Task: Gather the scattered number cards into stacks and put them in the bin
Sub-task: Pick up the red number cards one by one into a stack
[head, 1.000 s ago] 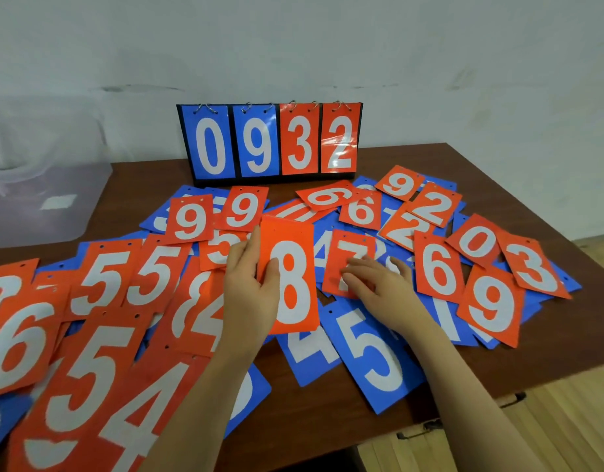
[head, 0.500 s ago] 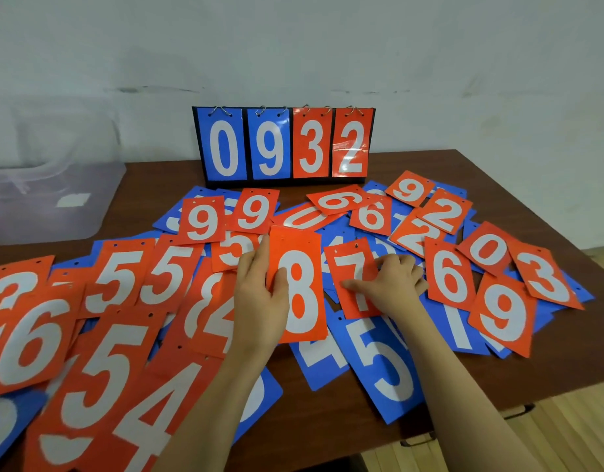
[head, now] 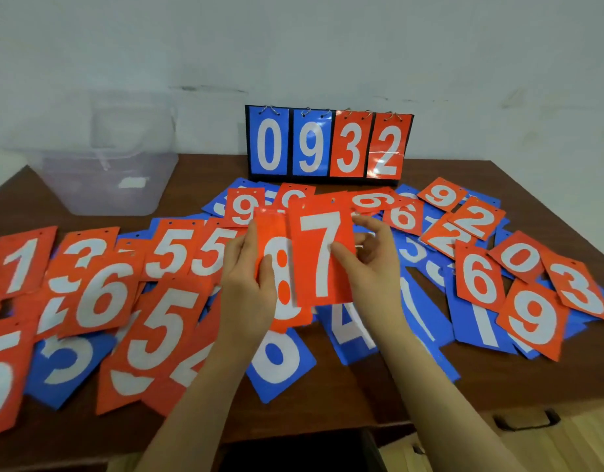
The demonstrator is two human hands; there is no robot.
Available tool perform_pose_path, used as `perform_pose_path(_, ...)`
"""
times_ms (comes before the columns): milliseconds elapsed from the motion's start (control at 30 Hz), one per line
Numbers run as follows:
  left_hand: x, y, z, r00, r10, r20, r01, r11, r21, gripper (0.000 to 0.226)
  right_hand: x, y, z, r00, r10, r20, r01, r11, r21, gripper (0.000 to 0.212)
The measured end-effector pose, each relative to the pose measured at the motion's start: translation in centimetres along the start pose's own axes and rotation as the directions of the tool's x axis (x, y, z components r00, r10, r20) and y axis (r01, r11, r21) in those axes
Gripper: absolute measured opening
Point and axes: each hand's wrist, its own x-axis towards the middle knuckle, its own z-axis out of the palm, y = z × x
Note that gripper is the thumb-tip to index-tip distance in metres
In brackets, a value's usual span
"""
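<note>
We see the left hand (head: 249,284) gripping the red 8 card (head: 282,267) above the desk (head: 362,386); the right hand (head: 368,267) pinches the red 7 card (head: 322,257), overlapping the 8.

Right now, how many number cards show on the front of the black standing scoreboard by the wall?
4, left to right on the black scoreboard: blue 0 card, blue 9 card, orange 3 card, orange 2 card. Others may hang hidden behind them.

Cards (head: 167,321) lie scattered across the table (head: 379,386), bin (head: 113,178) back left, scoreboard (head: 328,144) behind them.
</note>
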Motion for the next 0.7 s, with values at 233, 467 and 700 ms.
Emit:
perform_pose_path(233,-1.2,-0.5,-2.8,0.995,-0.091,-0.049,0.093,0.994,0.052,0.057,-2.6,1.7,6.7,0.993,0.034,0.110,-0.028,0.998,-0.059,0.031)
perform_pose_path(467,-0.4,-2.8,-5.3,0.973,-0.208,-0.099,0.219,0.969,0.115,0.056,1.9,4.3,6.0,0.998,0.064,0.003,-0.059,0.934,-0.352,0.023)
perform_pose_path(700,1.5,-3.8,-6.0,0.959,-0.267,-0.099,0.278,0.953,0.124,0.052,6.0,5.3,8.2,0.979,0.195,-0.063,-0.174,0.624,-0.762,0.067)
